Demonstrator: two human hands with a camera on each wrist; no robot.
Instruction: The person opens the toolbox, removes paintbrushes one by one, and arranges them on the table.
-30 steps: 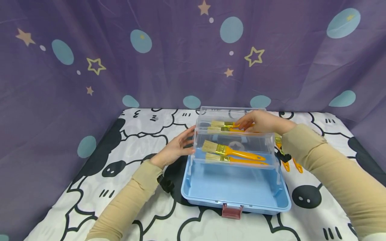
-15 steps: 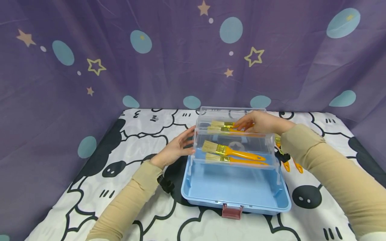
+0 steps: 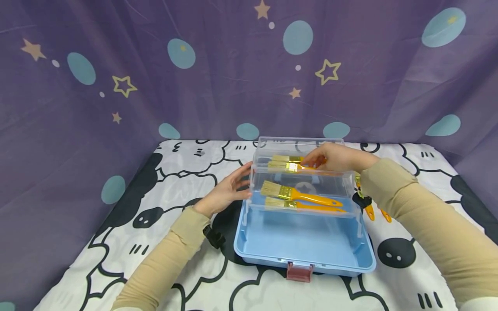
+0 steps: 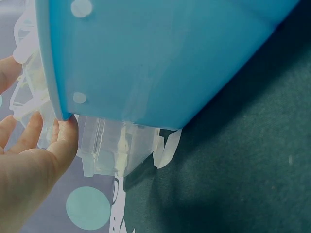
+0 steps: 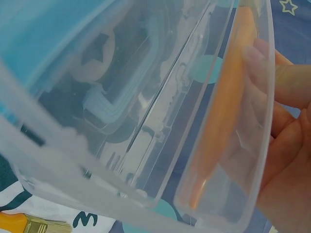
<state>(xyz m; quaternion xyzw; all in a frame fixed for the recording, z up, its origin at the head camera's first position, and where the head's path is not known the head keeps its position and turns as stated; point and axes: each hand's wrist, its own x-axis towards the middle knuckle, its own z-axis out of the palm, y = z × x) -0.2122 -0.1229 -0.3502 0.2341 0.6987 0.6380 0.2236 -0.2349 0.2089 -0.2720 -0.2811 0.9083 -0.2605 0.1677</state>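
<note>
Holding a brush (image 3: 287, 166) by its handle, the right hand (image 3: 334, 156) reaches into the upper tray (image 3: 268, 147), its grip closed on the orange with the fingers bent. The right wrist view shows the handle through the clear wall, a fingertip laid against it. A second brush (image 3: 283, 158) lies just behind the first in that tray, its handle partly hidden by the hand. The left hand (image 3: 229, 190) is at the left end of the trays, its grip apart, the fingers spread; in the left wrist view one digit touches the rim of the box (image 3: 303, 239). The lower tray (image 3: 334, 185), also clear, sits in front of and below the upper one and carries two brushes (image 3: 297, 195), bristles to the left, handles to the right. The blue box stands open beneath, both trays raised above its back part, a reddish latch (image 3: 299, 273) at its front edge. More brushes (image 3: 369, 212) lie on the cloth (image 3: 116, 242) to the right of the box, partly covered by the right arm. A purple curtain (image 3: 233, 99) with stars and ovals hangs behind.
</note>
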